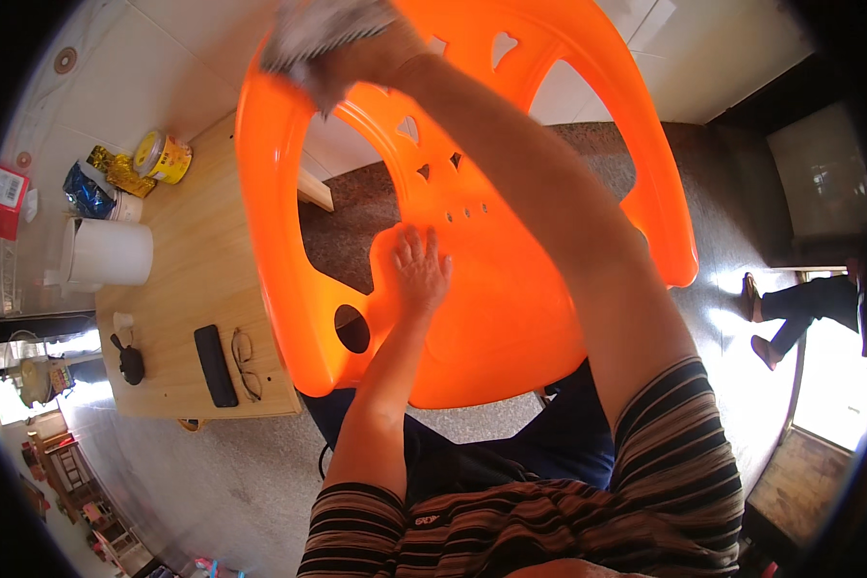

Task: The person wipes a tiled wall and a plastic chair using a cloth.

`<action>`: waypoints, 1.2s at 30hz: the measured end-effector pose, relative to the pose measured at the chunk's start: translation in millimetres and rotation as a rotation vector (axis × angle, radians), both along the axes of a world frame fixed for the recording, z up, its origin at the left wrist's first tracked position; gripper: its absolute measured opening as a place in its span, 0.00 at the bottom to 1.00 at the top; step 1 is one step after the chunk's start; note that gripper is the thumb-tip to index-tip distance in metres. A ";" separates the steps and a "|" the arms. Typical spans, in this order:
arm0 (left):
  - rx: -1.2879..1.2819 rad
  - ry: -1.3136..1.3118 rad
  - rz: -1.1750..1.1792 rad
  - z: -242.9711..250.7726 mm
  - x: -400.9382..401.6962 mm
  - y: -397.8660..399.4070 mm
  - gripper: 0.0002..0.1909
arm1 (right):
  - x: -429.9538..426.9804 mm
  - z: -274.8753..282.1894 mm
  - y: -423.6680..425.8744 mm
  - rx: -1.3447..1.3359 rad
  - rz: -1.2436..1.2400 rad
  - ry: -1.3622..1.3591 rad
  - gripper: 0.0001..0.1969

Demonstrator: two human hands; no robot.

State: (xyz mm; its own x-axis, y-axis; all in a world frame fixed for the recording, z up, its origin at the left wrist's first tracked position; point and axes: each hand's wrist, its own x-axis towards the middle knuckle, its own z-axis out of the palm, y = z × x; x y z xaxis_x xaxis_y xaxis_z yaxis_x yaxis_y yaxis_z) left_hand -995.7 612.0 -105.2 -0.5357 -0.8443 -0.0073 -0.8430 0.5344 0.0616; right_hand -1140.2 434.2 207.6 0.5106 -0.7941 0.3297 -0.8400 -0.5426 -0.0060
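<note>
An orange plastic armchair [498, 289] stands before me, with heart- and diamond-shaped cutouts in its back and a round hole in the near left armrest. My left hand [422, 269] lies flat on the seat's left part, fingers spread, holding nothing. At the top left, my right hand [376, 61] holds a grey, striped-edged cloth [318, 43] against the upper corner of the chair's backrest. Hand and cloth are blurred, and the cloth hides part of the fingers.
On the wooden table [188, 188] at left are a white cylindrical container [110, 251], a yellow-labelled jar [162, 155], a dark case [216, 365], eyeglasses [246, 365] and a small black pouch [129, 363]. A tiled wall lies behind the chair. Another person's legs [795, 318] show at far right.
</note>
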 end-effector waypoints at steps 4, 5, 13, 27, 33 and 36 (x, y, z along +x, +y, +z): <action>-0.085 0.037 -0.051 0.1 -9.6 0.6 0.33 | -87.6 -0.3 26.1 -0.378 -0.198 -0.199 0.19; -0.100 0.052 -0.054 -1.9 -10.0 -0.3 0.33 | -102.3 -6.4 28.8 -0.460 -0.248 -0.219 0.19; -0.074 0.064 -0.041 -0.3 -8.5 1.6 0.33 | -136.4 -69.5 46.5 -0.541 -0.538 -0.360 0.20; -0.120 0.071 -0.056 1.2 -11.2 1.4 0.33 | -58.4 -229.0 134.1 0.024 -0.487 -0.155 0.21; -0.203 0.066 -0.061 -16.0 -2.1 0.2 0.31 | -40.3 -290.8 256.9 0.554 -0.342 -0.361 0.25; -0.268 0.079 -0.069 -11.1 -5.9 -0.4 0.29 | -33.2 -296.1 318.0 0.289 -0.303 -0.374 0.23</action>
State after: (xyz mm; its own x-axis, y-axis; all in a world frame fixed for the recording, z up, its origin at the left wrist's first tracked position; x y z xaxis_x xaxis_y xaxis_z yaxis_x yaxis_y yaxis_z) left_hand -1001.6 611.6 -116.2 -0.5817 -0.7723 0.2553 -0.8025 0.5961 -0.0253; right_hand -1173.4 752.2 -88.5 0.1360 -0.9720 0.1918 -0.8702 -0.2098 -0.4457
